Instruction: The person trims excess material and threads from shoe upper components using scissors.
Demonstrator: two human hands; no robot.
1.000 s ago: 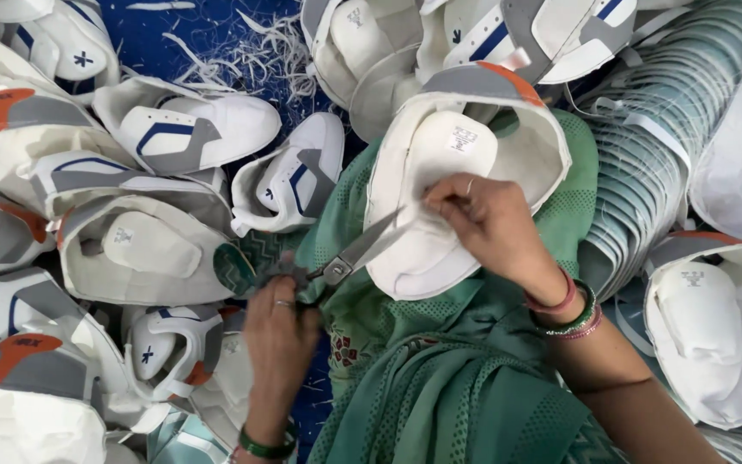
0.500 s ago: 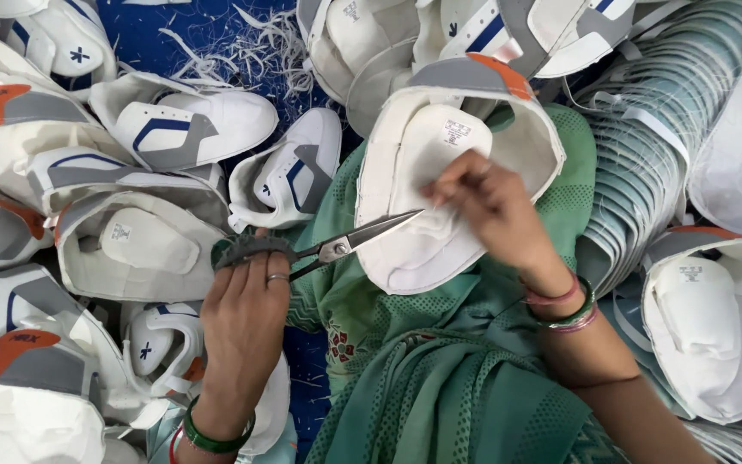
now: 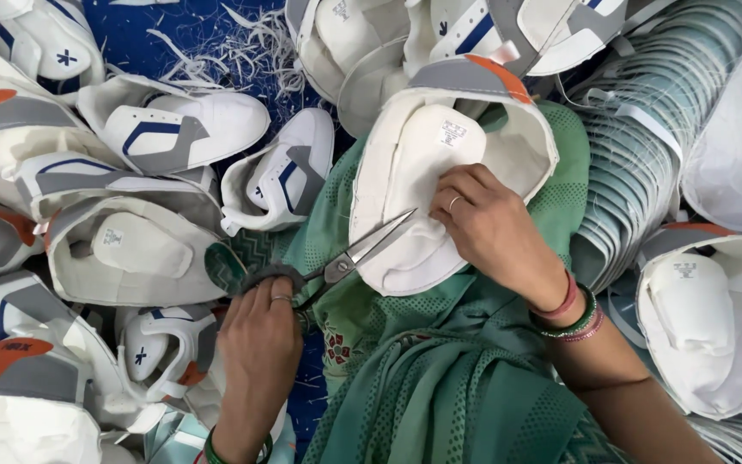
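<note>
Across lap, scissors (image 3: 349, 258) tips upper-right

The scissors (image 3: 355, 255) have smooth, shiny metal blades, the white shoe upper (image 3: 440, 185) looks like matt fabric with a soft padded lining, and the green garment (image 3: 440, 378) is woven cloth with a dotted texture.

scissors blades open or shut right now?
Open. The scissors blades spread apart in a narrow V toward the white shoe upper; the left hand grips the handles.
</note>
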